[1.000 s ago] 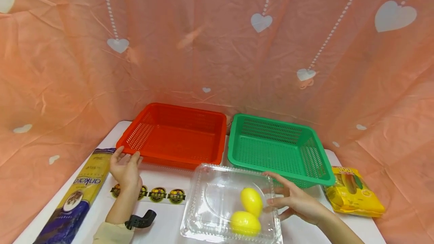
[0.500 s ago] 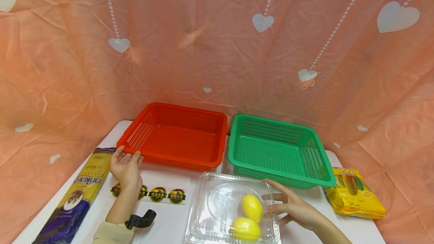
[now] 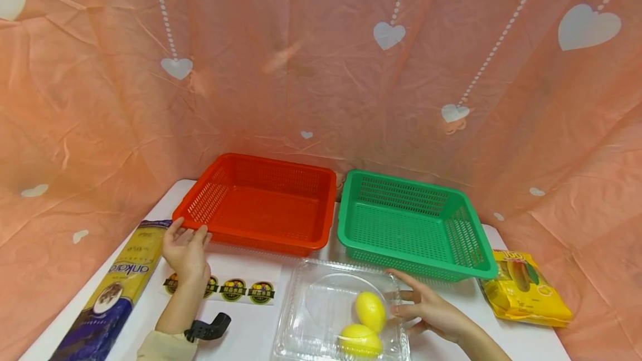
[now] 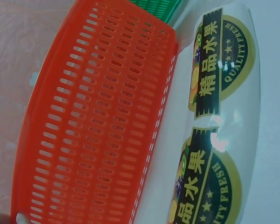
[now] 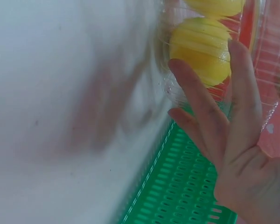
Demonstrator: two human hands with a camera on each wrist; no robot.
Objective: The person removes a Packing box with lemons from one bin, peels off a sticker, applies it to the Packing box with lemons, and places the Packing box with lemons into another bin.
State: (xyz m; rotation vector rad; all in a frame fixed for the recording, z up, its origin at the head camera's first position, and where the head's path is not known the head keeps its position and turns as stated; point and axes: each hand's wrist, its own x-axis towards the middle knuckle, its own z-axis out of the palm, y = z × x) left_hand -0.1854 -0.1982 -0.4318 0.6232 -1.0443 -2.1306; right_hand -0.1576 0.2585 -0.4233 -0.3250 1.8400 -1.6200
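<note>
My right hand (image 3: 431, 311) grips a clear plastic clamshell container (image 3: 321, 294) by its right side, thumb near the far right corner and fingers spread along the wall. Two yellow lemons (image 3: 370, 312) lie inside, toward the container's right; the right wrist view shows a lemon (image 5: 200, 51) through the ribbed plastic just beyond the fingertips (image 5: 177, 65). At the left, my left hand (image 3: 185, 252) holds the near left corner of an orange-red basket (image 3: 256, 238). Only a bit of that hand shows in the left wrist view, at the rim of the basket (image 4: 98, 121).
A green basket (image 3: 411, 269) stands right of the red one. A strip of round fruit stickers (image 3: 233, 289) lies before the red basket. A blue-and-gold packet (image 3: 120, 277) lies far left, a yellow bag (image 3: 526, 294) far right. A pink heart-printed curtain (image 3: 321, 71) hangs behind the table.
The container and my right hand have come a little down, toward me, and the hand slightly left. My left hand stays at the red basket's corner.
</note>
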